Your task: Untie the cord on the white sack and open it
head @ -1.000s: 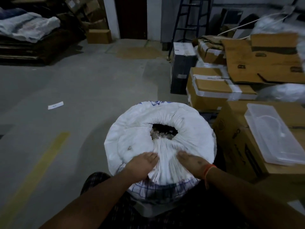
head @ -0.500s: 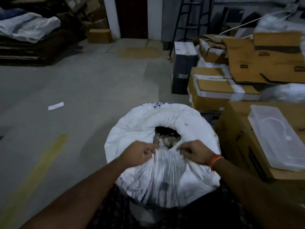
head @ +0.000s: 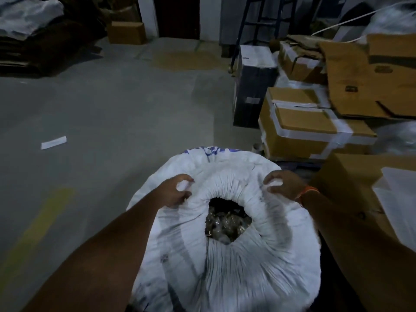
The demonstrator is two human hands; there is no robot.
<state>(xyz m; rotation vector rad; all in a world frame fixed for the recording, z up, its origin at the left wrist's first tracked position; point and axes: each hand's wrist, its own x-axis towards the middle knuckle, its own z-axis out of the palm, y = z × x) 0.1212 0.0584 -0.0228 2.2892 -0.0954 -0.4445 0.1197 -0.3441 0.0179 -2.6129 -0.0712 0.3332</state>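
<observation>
Sack (head: 225,266) stands on the floor (head: 112,109) directly below me, its gathered mouth (head: 227,218) partly open and showing shiny, crumpled contents (head: 225,224) inside. My left hand (head: 177,192) clenches a fold of the rolled rim at ten o'clock from the mouth; my right hand (head: 281,184), with an orange band (head: 309,191) at the wrist, clenches the rim at two o'clock. Both fists are closed on white fabric, well apart, with the mouth between them. Blue print (head: 211,150) marks the sack's far edge at twelve o'clock. Boxes (head: 304,124) are stacked at two o'clock; a paper slip (head: 53,143) lies on the floor at ten o'clock. The cord cannot be made out.
</observation>
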